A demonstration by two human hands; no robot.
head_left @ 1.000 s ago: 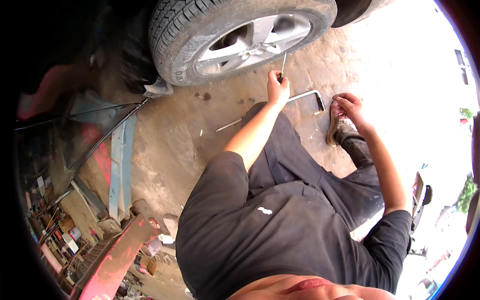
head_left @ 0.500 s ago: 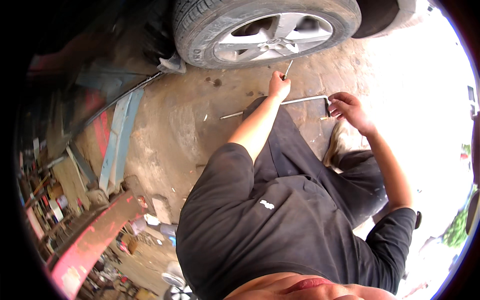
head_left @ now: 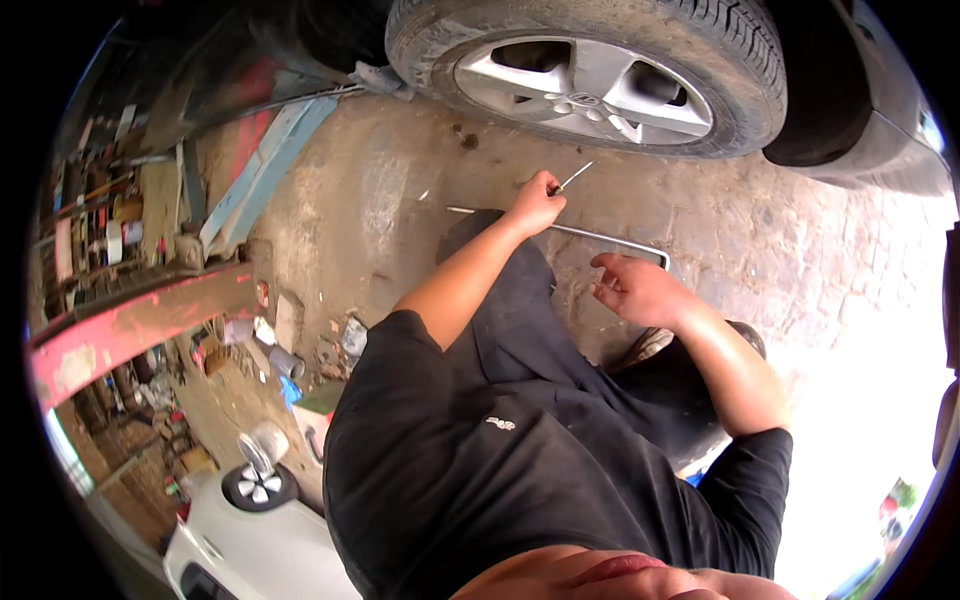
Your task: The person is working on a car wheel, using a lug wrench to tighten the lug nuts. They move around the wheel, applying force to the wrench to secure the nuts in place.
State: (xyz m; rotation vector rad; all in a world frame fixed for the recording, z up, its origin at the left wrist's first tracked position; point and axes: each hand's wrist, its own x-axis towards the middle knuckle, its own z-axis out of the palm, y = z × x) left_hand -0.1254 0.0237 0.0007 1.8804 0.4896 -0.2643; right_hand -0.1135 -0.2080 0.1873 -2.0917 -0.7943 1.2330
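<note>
In my left hand, closed around its dark handle, is a thin screwdriver whose bright shaft points up and right toward the wheel. A silver five-spoke wheel with a black tyre stands on a dark car just beyond. Below the tyre a bent metal bar lies across the ground, its middle partly hidden behind my left hand and knee. My right hand hovers by the bar's bent end, fingers loosely curled and apart, with nothing seen in it.
Blue metal beams lie on the left. A worn red beam crosses the cluttered floor, with tools and boxes around it. A white car stands at lower left. The dark car's bodywork overhangs at upper right.
The whole view has turned and shifted. My right hand has moved left, away from the bar's bent end. My left hand, still holding the screwdriver, is a little farther from the tyre.
</note>
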